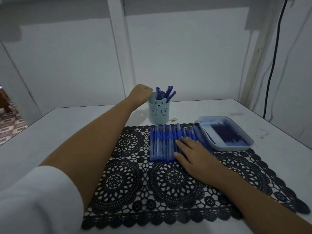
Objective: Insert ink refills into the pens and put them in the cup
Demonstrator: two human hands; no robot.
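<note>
The cup point(158, 110), pale blue with a bear face drawn on its front, stands upright on the white surface point(50, 132), just past the far edge of a black lace mat point(135, 183). Several blue pens point(165, 93) stand in it, leaning to the right, caps up.

The left hand point(141, 94) is at the cup's left rim, seen from the back, its fingers curled under. Whether it holds anything I cannot tell.

A row of more pens point(161, 144), clear barrels with blue caps, lies side by side on the mat in front of the cup. The right hand point(194, 155) rests flat on the right part of this row, fingers straight and slightly spread, hiding the pens beneath it.

To the right, a shallow pale tray point(249, 141) sits partly on the mat, touching the row's end. In it lie dark blue refills point(227, 135); their number is hard to make out.

A small flat object point(173, 120) lies just right of the cup, too small to identify. A white sleeve point(33, 200) fills the lower left corner. A black cable point(273, 65) hangs down the wall at right.
</note>
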